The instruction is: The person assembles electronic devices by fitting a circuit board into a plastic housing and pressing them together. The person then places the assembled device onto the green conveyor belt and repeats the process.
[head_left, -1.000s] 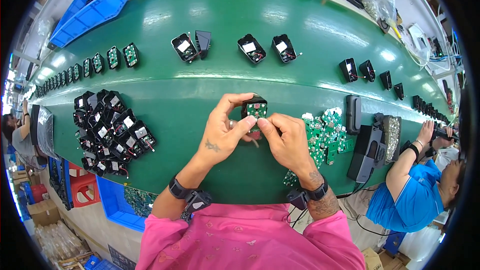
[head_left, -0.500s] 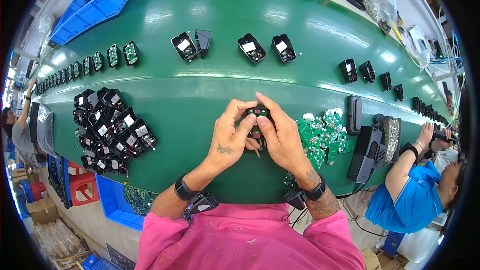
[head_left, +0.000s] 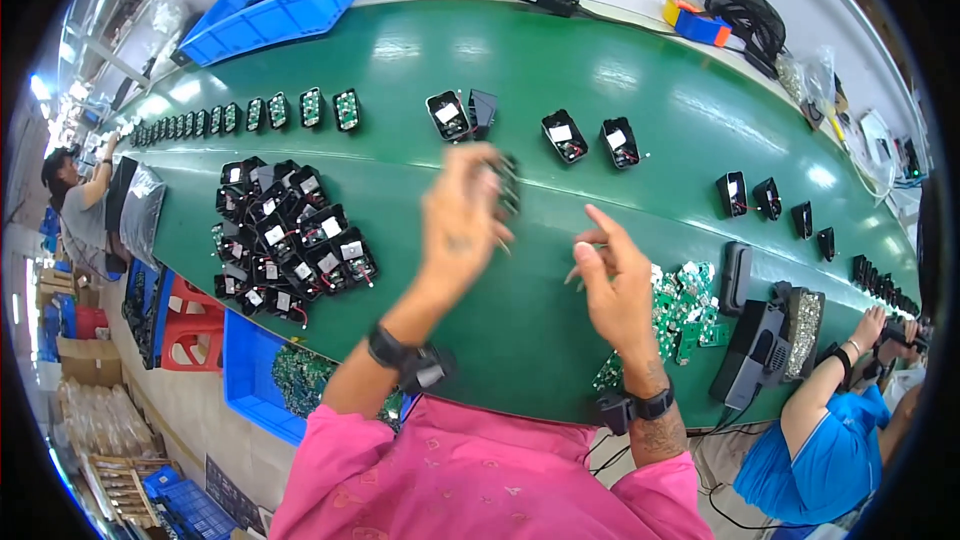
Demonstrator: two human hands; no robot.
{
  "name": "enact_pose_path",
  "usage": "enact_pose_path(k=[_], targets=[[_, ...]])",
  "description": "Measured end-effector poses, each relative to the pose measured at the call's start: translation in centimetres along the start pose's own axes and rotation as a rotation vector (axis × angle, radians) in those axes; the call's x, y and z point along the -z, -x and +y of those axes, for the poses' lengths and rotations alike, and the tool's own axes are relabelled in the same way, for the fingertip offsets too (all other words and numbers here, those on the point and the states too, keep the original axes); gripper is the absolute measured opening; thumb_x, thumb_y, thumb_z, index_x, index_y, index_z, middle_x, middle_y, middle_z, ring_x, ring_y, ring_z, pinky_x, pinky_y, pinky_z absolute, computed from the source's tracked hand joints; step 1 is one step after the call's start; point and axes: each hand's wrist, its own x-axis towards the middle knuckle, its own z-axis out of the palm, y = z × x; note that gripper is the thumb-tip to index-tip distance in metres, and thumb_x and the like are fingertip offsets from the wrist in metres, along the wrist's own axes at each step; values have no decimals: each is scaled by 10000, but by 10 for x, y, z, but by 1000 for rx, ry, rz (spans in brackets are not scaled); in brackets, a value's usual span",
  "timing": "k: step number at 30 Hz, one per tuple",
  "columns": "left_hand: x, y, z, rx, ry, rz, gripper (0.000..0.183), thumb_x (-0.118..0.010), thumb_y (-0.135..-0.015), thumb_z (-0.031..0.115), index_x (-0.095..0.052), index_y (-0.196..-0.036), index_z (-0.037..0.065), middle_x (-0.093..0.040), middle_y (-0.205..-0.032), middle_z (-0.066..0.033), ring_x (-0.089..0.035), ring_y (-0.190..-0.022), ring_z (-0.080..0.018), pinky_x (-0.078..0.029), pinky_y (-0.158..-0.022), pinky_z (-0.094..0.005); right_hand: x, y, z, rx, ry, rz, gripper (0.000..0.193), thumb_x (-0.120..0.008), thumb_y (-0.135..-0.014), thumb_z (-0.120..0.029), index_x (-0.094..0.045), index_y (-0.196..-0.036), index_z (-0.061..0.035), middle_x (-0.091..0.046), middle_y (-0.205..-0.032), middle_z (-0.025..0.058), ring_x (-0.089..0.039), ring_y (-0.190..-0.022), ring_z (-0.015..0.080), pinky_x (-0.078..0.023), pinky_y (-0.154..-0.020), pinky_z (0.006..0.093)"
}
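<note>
My left hand (head_left: 462, 215), smeared by motion, grips a small black housing with a green circuit board in it (head_left: 509, 186) over the middle of the green bench. Most of that housing hides behind the fingers. My right hand (head_left: 615, 285) is apart from it, open, index finger and thumb stretched out and nothing visible between them. Beside the right hand lies a pile of loose green circuit boards (head_left: 690, 305). Left of my left hand is a heap of black housings with white labels and red wires (head_left: 290, 230). Several more housings (head_left: 565, 137) stand farther back.
A row of board-filled housings (head_left: 311, 108) runs to the far left. A blue crate (head_left: 290, 5) sits at the back. On the right are a black device (head_left: 745, 345), a box of small parts (head_left: 804, 335) and a co-worker in blue (head_left: 815, 465). Another person (head_left: 85, 205) is at the left.
My hands, together on the housing before, are now apart. The left has carried the housing forward; the right has let go and opened. The view has shifted, moving the scene rightward.
</note>
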Motion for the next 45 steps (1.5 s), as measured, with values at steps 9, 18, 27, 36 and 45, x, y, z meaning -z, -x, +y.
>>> enact_pose_path(k=[9, 18, 27, 36, 45], targets=[[107, -151, -100, 170, -60, 215, 361, -474, -1002, 102, -449, -1361, 75, -562, -1241, -177, -707, -791, -291, -630, -554, -361, 51, 19, -18, 361, 473, 29, 291, -645, -895, -77, -648, -1169, 18, -688, -1045, 165, -663, -943, 280, -511, -858, 371], [132, -155, -91, -220, -1004, 324, 547, -530, -970, 177, -388, -1495, 126, -663, -1145, -176, -702, -642, -239, -566, -563, -347, 74, 130, 22, 140, 1047, -150, 888, -789, -774, -403, -379, -1503, -103, -199, -1598, 233, -155, -1468, 476, -136, -1141, 662], [74, -138, -60, -223, -1033, -177, 897, -828, -711, 292, -419, -1475, 61, -534, -1353, -231, -594, -1126, -367, -477, -963, -424, 53, 99, 38, 104, 1147, -123, 882, -728, -807, -498, -362, -1518, -127, -173, -1603, 220, -103, -1482, 456, -78, -1125, 700], [51, -69, -8, -372, -641, 119, 613, -820, -769, 306, -623, -1293, 56, -630, -1178, -137, -645, -988, -263, -545, -849, -374, 51, 54, 18, 251, 1024, 233, 522, -771, -795, -215, -595, -1249, -27, -370, -1483, 223, -290, -1394, 441, -213, -1139, 583], [13, -11, -40, 234, 646, -372, 262, -688, -918, 141, -610, -1156, 63, -591, -1121, -42, -630, -901, -135, -529, -574, -245, 44, 15, 19, 294, 928, 54, 187, -717, -797, -45, -598, -941, -37, -588, -1110, 142, -552, -933, 320, -439, -807, 461]])
